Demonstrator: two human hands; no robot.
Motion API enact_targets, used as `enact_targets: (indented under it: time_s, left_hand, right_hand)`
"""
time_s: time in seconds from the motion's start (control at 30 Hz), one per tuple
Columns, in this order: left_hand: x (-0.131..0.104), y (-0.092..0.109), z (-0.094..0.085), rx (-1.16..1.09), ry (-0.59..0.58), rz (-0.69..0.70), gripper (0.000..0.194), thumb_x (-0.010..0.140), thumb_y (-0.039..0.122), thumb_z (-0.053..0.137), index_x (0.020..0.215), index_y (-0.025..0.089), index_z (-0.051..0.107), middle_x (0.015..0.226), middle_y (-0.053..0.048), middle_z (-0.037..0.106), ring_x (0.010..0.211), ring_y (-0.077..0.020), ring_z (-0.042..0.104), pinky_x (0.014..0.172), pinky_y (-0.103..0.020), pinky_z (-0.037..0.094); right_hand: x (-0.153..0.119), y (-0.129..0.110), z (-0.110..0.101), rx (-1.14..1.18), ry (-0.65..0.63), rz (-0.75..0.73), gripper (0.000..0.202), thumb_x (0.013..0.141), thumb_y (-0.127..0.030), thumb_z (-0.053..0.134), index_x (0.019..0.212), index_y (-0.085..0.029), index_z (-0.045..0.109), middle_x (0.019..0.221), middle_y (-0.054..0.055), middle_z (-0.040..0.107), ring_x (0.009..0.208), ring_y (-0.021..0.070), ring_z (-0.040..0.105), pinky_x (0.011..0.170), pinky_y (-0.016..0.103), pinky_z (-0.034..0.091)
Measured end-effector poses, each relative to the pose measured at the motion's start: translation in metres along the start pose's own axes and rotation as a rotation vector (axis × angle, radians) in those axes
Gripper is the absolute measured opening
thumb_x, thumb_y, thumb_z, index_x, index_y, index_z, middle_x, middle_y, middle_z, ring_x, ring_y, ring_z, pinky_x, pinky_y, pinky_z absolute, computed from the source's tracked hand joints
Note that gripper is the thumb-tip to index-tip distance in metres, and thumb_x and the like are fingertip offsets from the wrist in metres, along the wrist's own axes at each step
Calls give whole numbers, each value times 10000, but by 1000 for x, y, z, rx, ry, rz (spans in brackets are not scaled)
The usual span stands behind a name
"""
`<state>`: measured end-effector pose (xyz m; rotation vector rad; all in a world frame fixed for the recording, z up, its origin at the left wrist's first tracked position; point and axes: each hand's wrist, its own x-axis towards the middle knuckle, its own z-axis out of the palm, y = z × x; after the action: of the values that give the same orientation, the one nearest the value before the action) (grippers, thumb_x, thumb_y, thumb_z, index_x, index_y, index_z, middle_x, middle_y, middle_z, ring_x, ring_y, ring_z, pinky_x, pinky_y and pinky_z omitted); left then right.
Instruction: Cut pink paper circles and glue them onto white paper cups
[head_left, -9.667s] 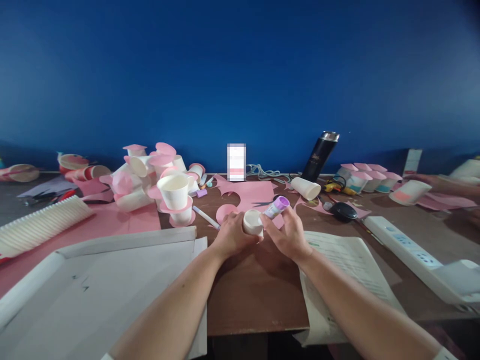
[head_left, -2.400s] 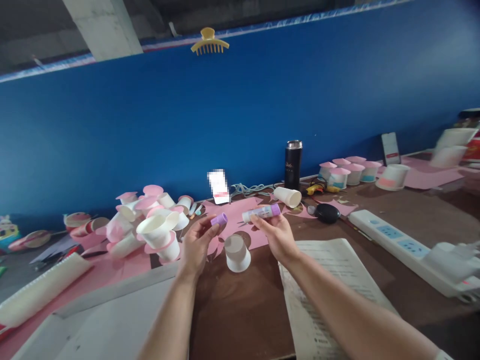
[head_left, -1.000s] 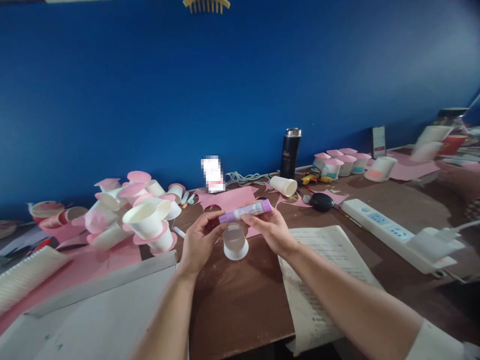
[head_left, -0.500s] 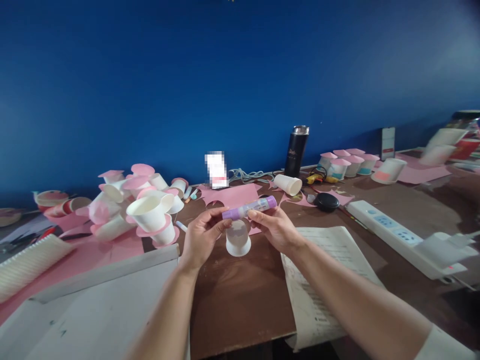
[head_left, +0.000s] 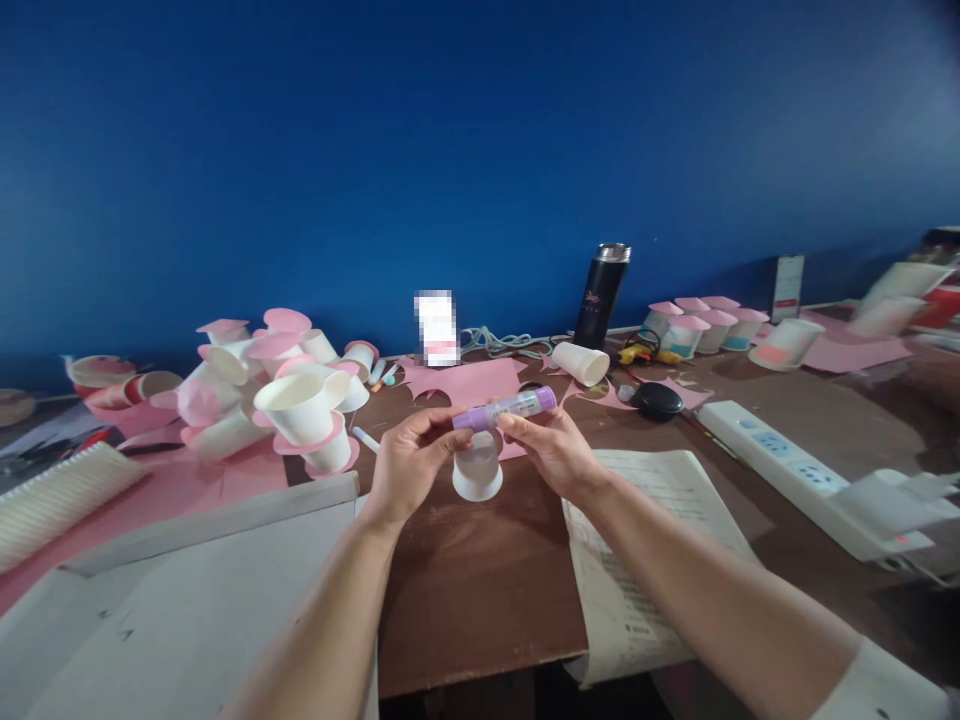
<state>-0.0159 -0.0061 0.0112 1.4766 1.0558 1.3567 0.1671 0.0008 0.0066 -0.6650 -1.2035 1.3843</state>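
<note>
Head view looks down over a cluttered brown table [head_left: 487, 600] set against a deep blue wall. Both hands are raised just above the tabletop, sharing a purple glue stick [head_left: 506, 409] that lies nearly level between them. The left hand [head_left: 411, 462] pinches the capped purple end with thumb and fingertips; the right hand [head_left: 551, 452] grips the paler barrel from below, fingers curled around it. Directly beneath the stick, an upturned white paper cup [head_left: 477, 468] stands on the table between the two wrists, rim down.

To the left, a heap of white cups with pink paper collars [head_left: 285, 390] sits on pink paper, and a large white sheet [head_left: 187, 600] covers the near corner. Under the right forearm lies a printed paper [head_left: 660, 540]. Further back stand a black flask [head_left: 604, 295], a toppled paper cup [head_left: 581, 362] and a black round object [head_left: 657, 400]. A white power strip [head_left: 795, 470] runs along the right side, with a row of pink-topped cups [head_left: 701, 325] behind it.
</note>
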Motion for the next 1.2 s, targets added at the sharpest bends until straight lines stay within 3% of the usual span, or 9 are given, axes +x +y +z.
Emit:
enact_targets:
  time_s: [0.17, 0.23, 0.27, 0.33, 0.4, 0.53, 0.77, 0.97, 1.2]
  left_hand:
    - [4, 6, -7, 131, 11, 65, 413, 756, 419, 699, 1106, 200, 687, 1064, -72, 711, 872, -198, 674, 803, -317, 531]
    - [9, 2, -19, 203, 126, 98, 468, 807, 465, 624, 1191, 198, 636, 1124, -87, 691, 931, -212, 663, 830, -339, 522]
    - [12, -1, -26, 292, 240, 93, 467, 826, 477, 589, 1199, 198, 629, 1111, -88, 695, 929, -214, 663, 825, -343, 518]
    - [17, -9, -40, 606, 378, 25, 378, 810, 444, 610, 1088, 200, 683, 1038, -78, 711, 931, -225, 651, 859, -355, 490]
    - [20, -15, -48, 896, 302, -73, 244, 804, 345, 608, 973, 211, 720, 992, -72, 707, 902, -235, 638, 850, -367, 474]
    - [15, -19, -43, 1215, 153, 6, 187, 776, 204, 584, 886, 221, 734, 969, -77, 665, 956, -250, 576, 867, -356, 429]
    - [4, -18, -24, 1307, 0, 83, 146, 795, 323, 601, 864, 242, 701, 927, -89, 586, 936, -274, 517, 756, -343, 398]
    - [4, -21, -20, 1380, -5, 98, 203, 831, 382, 541, 824, 219, 663, 884, -97, 559, 904, -278, 510, 750, -352, 377]
    - [5, -23, -19, 1411, 3, 112, 165, 828, 304, 516, 827, 208, 650, 884, -99, 565, 886, -277, 503, 731, -357, 371]
  right_hand:
    - [8, 3, -1, 113, 105, 53, 202, 727, -333, 765, 764, -172, 649, 670, -17, 587, 599, 99, 512, 576, 233, 438]
    - [14, 4, -7, 237, 216, 81, 223, 687, -302, 799, 772, -181, 632, 661, -28, 588, 567, 82, 500, 499, 192, 425]
    - [17, 3, -12, 291, 277, 85, 234, 671, -277, 812, 777, -184, 625, 688, -26, 606, 552, 73, 494, 464, 173, 417]
    - [21, 3, -21, 330, 407, 139, 242, 667, -263, 815, 775, -178, 616, 711, -12, 630, 499, 57, 469, 399, 149, 401]
    - [24, 2, -28, 360, 478, 261, 216, 718, -277, 782, 751, -163, 602, 680, 1, 625, 453, 43, 443, 357, 130, 389]
    - [24, 2, -33, 477, 474, 459, 229, 872, -305, 623, 712, -155, 558, 586, 0, 579, 402, 34, 420, 320, 103, 366]
    - [23, 2, -36, 586, 419, 535, 188, 921, -244, 513, 767, -155, 573, 552, -7, 542, 377, 48, 420, 299, 120, 348]
    - [22, 6, -36, 562, 380, 526, 191, 903, -256, 533, 742, -158, 558, 598, -10, 548, 407, 42, 449, 334, 123, 353]
    - [17, 0, -29, 464, 290, 472, 120, 847, -191, 582, 734, -155, 569, 612, -32, 524, 426, 29, 415, 338, 109, 321]
